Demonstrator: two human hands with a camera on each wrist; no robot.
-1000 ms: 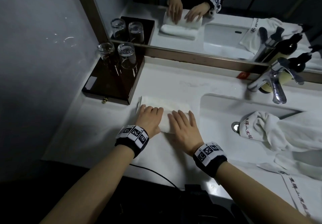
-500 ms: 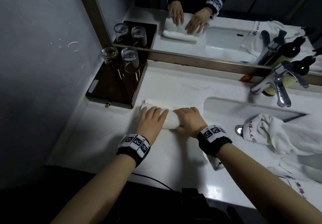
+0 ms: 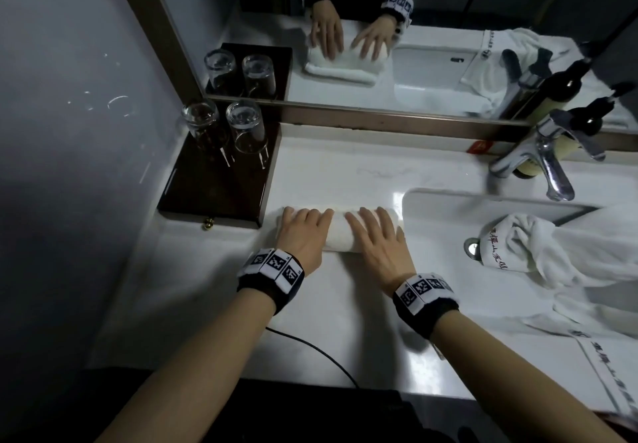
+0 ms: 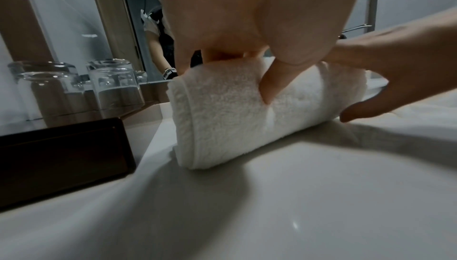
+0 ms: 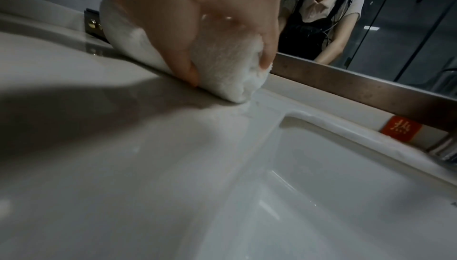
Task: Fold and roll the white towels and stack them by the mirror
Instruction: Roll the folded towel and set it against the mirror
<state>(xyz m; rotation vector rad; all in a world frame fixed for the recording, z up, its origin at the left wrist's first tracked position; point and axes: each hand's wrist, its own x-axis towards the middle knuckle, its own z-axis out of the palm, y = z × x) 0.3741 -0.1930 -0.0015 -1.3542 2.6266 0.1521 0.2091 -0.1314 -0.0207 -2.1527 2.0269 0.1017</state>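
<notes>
Counter [image 3: 345, 322]: rolled towel [image 3: 340, 232] under both grips.

Bare counter [image 3: 345, 166] between tray [image 3: 214, 194]; sink [image 3: 483, 208]
</notes>
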